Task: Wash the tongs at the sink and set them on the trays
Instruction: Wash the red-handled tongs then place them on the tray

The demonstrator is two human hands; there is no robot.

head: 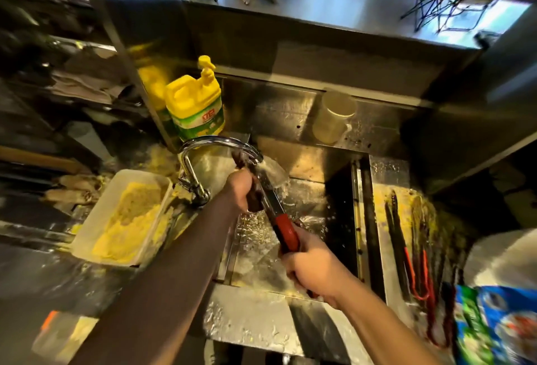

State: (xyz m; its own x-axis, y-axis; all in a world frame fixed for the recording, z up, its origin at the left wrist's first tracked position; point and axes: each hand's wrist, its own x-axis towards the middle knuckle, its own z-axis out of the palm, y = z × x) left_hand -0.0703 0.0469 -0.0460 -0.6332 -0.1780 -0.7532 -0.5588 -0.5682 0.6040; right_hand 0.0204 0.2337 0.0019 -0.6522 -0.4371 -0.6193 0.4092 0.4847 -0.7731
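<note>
A pair of red-handled metal tongs (279, 216) slants over the steel sink (305, 167), its tip under water running from the curved chrome faucet (215, 144). My right hand (313, 269) grips the red handle end. My left hand (241, 190) grips the metal arms near the tip, with something dark under its fingers. To the right of the sink, several more red-handled tongs (418, 251) lie on a wet steel tray surface (386, 178).
A yellow dish-soap jug (194, 103) with a pump stands behind the faucet. A white tub of yellow crumbs (125, 216) sits left of the sink. A translucent container (334, 117) leans at the back wall. Colourful packets (494, 327) lie at the lower right.
</note>
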